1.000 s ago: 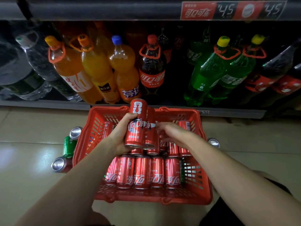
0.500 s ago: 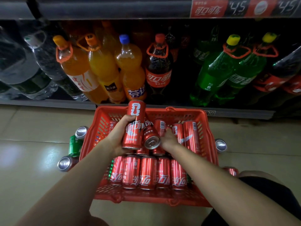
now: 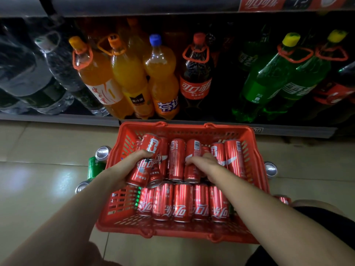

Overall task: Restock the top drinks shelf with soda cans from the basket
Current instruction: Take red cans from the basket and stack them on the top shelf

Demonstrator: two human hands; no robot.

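I'm gathering cans — left grip (image 3: 124, 169) clutching two red cola cans (image 3: 146, 160), right grip (image 3: 201, 162) curling onto another can (image 3: 192, 160) beside them; lifting comes next.

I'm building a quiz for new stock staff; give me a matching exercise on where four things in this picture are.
Things:
1. Green metal can
2. Orange plastic soda bottle with blue cap
3. Red plastic basket
4. Tilted red metal cola can

Places:
A. In the left hand's grip
B. On the tiled floor, in front of the shelf
C. Outside the basket, on the floor to its left
D. On the low shelf of big bottles

Pairs: 1-C, 2-D, 3-B, 4-A
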